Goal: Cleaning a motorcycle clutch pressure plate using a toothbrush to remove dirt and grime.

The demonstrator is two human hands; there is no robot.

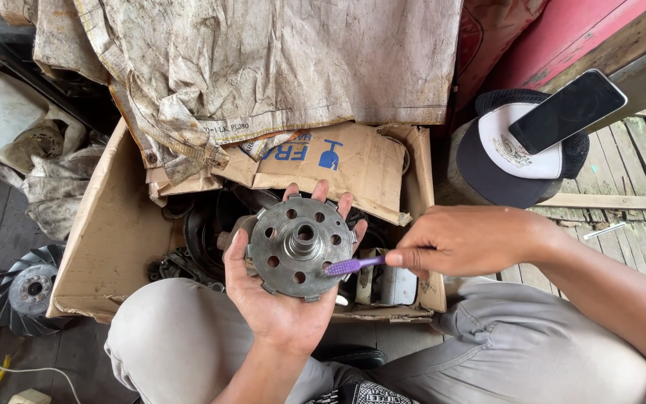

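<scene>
My left hand [278, 299] holds a round grey metal disc [297, 247] palm up, fingers curled around its rim. The disc has a ring of holes, notched edges and a raised hub in the middle. My right hand [457, 239] grips a purple toothbrush [353, 265] by its handle. The brush head rests on the disc's lower right face.
An open cardboard box [106, 239] with dark engine parts sits under my hands, draped with dirty cloth [263, 60]. A finned metal wheel [28, 288] lies on the floor at left. A cap [502, 164] with a black phone [567, 111] on it rests at right.
</scene>
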